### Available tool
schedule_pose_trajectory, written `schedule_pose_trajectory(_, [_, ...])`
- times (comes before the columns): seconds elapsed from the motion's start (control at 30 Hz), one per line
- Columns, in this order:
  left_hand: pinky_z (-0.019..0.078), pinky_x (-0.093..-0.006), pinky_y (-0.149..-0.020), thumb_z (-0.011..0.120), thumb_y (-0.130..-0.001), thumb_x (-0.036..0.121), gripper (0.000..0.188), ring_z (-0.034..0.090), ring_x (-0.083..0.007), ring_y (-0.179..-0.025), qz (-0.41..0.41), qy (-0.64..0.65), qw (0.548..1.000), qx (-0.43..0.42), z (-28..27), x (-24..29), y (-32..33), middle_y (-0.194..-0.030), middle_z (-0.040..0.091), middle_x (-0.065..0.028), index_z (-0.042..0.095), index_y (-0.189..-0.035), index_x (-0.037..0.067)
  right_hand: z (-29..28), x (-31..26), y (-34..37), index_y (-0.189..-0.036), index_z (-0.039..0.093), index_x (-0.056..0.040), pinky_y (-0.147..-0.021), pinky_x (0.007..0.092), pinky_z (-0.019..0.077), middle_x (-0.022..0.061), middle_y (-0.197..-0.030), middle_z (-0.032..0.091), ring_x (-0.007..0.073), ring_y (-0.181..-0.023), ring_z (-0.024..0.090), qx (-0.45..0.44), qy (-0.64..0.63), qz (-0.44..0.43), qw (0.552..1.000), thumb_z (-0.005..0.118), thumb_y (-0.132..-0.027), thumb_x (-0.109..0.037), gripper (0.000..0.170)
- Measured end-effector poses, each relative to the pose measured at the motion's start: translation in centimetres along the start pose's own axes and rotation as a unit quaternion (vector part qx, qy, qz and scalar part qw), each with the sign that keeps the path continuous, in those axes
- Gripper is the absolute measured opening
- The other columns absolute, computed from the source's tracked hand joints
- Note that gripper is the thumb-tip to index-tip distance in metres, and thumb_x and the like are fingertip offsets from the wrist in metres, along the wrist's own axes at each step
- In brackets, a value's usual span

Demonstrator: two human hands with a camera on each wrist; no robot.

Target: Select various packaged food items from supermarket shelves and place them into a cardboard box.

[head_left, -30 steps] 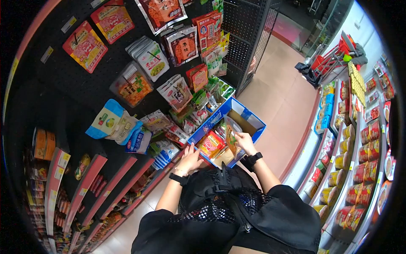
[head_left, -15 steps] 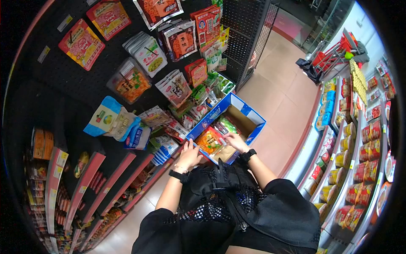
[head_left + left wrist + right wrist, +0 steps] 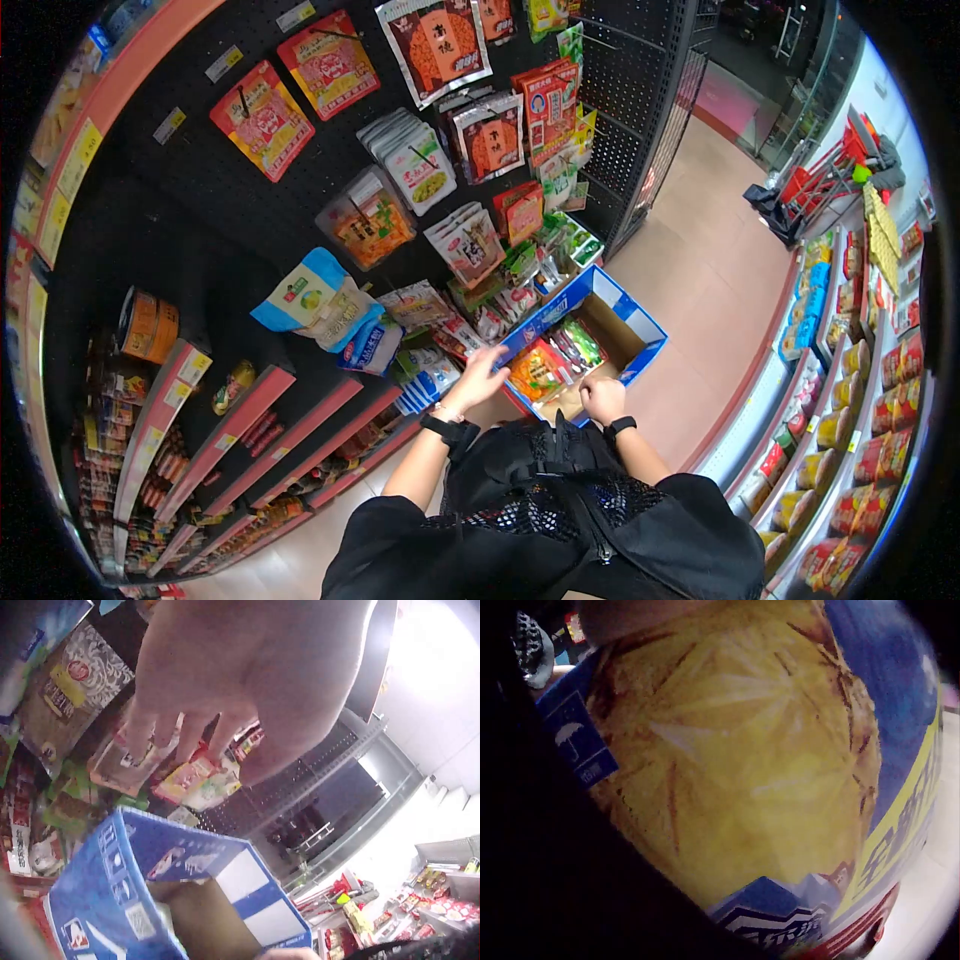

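Blue box (image 3: 553,312): lay between the black display rack (image 3: 640,100) and the person's body, mouth upward; what bore it could not be told.
Head view: alone took in the contents, an orange packet (image 3: 538,370) beside a dark-and-green packet (image 3: 582,342), with brown card (image 3: 565,403) toward the person's end.
Left-wrist view: gave what the head camera missed, an outer wall carrying a white figure logo (image 3: 77,935) and a small square code (image 3: 139,922).
Right-wrist view: brought another outer wall very near, showing a large yellow printed picture (image 3: 742,772), an umbrella mark (image 3: 571,740) and part of a line of lettering.
Long axis: ran obliquely in the head view, lower left to upper right, going away from the body.
Left grip (image 3: 475,385): released, its fingers extended just by the box's left corner; whether it touched the rim could not be told.
Right grip (image 3: 603,400): grasping the blue box, fingers bent at its near right rim; the right-wrist camera caught only a blurred strip of it.
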State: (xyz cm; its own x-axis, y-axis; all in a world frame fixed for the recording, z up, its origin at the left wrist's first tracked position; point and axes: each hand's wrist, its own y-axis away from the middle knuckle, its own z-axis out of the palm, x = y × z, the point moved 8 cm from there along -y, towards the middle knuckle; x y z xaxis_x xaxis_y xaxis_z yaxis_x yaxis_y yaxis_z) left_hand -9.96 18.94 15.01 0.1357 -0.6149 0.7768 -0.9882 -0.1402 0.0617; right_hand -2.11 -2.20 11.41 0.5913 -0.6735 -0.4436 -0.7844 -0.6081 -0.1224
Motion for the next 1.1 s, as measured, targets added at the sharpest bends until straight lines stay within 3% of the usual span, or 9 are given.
schedule_pose_trajectory(0.07, [0.0315,-0.0380,-0.089,0.055,-0.070,0.011,0.046,0.043,-0.0333,-0.101,0.048,-0.009,0.981,0.186,-5.1,0.4,-0.9,-0.109,0.045,-0.0210,0.040,-0.111,0.000,0.4,0.3,0.1,-0.057,0.055,-0.0079,-0.054,0.0361,0.0435,0.0084,-0.059,0.056,0.0247,-0.058,0.055,-0.011,0.003,0.004,1.000,0.050,-0.063,-0.014,0.010])
schedule_pose_trajectory(0.17, [0.0390,-0.0305,-0.080,0.054,-0.070,0.006,0.060,0.048,-0.0170,-0.090,-0.063,0.239,0.917,0.315,-10.4,-6.2,-3.5,-0.101,0.047,-0.0075,0.023,-0.121,0.003,0.3,0.3,0.1,-0.058,0.056,-0.0080,-0.055,0.0360,0.0436,0.0083,-0.059,0.056,0.0247,-0.059,0.055,0.003,-0.002,0.002,1.000,0.050,-0.063,-0.014,0.010])
schedule_pose_trajectory(0.23, [0.0389,-0.0356,-0.083,0.053,-0.072,0.008,0.057,0.046,-0.0198,-0.092,-0.077,0.614,0.707,0.342,-13.3,-7.5,-4.1,-0.099,0.044,-0.0065,0.024,-0.121,0.005,0.2,0.4,0.1,-0.058,0.056,-0.0081,-0.055,0.0359,0.0437,0.0083,-0.059,0.056,0.0247,-0.059,0.055,0.010,-0.008,0.002,1.000,0.050,-0.063,-0.014,0.010])
schedule_pose_trajectory(0.33, [0.0272,-0.0419,-0.094,0.049,-0.075,0.009,0.051,0.025,-0.0245,-0.118,-0.099,0.847,0.439,0.282,-15.5,-11.8,-6.6,-0.124,0.027,-0.0117,0.024,-0.119,0.004,0.2,0.4,0.2,-0.067,0.059,-0.0102,-0.055,0.0376,0.0436,0.0101,-0.061,0.057,0.0264,-0.057,0.055,0.011,-0.008,-0.013,1.000,0.050,-0.065,-0.018,0.012])
schedule_pose_trajectory(0.47, [0.0211,-0.0421,-0.098,0.049,-0.075,0.008,0.054,0.016,-0.0266,-0.122,-0.040,0.812,0.493,0.310,-18.6,-10.3,-7.1,-0.131,0.017,-0.0107,0.021,-0.121,0.004,0.8,1.0,0.3,-0.069,0.059,-0.0099,-0.055,0.0378,0.0435,0.0102,-0.062,0.057,0.0266,-0.058,0.055,-0.001,-0.002,0.000,1.000,0.050,-0.065,-0.018,0.013])
schedule_pose_trajectory(0.67, [0.0225,-0.0420,-0.097,0.050,-0.076,0.008,0.054,0.021,-0.0277,-0.119,-0.089,0.819,0.392,0.410,-18.6,-11.0,-6.1,-0.128,0.021,-0.0088,0.021,-0.121,0.005,-0.5,0.2,0.2,-0.059,0.056,-0.0074,-0.054,0.0362,0.0433,0.0096,-0.059,0.056,0.0254,-0.059,0.055,0.028,-0.011,-0.002,1.000,0.050,-0.062,-0.014,0.010])
schedule_pose_trajectory(0.8, [0.0256,-0.0422,-0.095,0.050,-0.075,0.009,0.043,0.025,-0.0276,-0.117,-0.065,0.819,0.415,0.392,-18.6,-12.8,-6.7,-0.122,0.028,-0.0095,0.030,-0.113,0.004,0.0,0.3,0.1,-0.070,0.060,-0.0095,-0.055,0.0374,0.0435,0.0104,-0.062,0.056,0.0260,-0.059,0.055,-0.004,0.000,-0.003,1.000,0.050,-0.065,-0.018,0.014])
schedule_pose_trajectory(0.97, [0.0328,-0.0413,-0.088,0.052,-0.074,0.009,0.016,0.035,-0.0253,-0.111,-0.088,0.814,0.440,0.369,-16.7,-14.0,-6.7,-0.098,0.048,-0.0083,0.044,-0.087,0.002,0.1,0.4,0.1,-0.066,0.059,-0.0091,-0.054,0.0373,0.0433,0.0103,-0.061,0.056,0.0258,-0.058,0.055,0.001,-0.002,-0.006,1.000,0.049,-0.065,-0.019,0.014])
schedule_pose_trajectory(1.1, [0.0356,-0.0392,-0.086,0.056,-0.074,0.012,0.016,0.042,-0.0253,-0.105,-0.051,0.844,0.429,0.319,-14.8,-12.4,-6.6,-0.091,0.050,-0.0079,0.047,-0.084,0.002,-0.1,0.3,0.1,-0.060,0.057,-0.0081,-0.054,0.0363,0.0431,0.0097,-0.058,0.055,0.0253,-0.059,0.055,0.012,-0.005,-0.002,1.000,0.051,-0.062,-0.015,0.009])
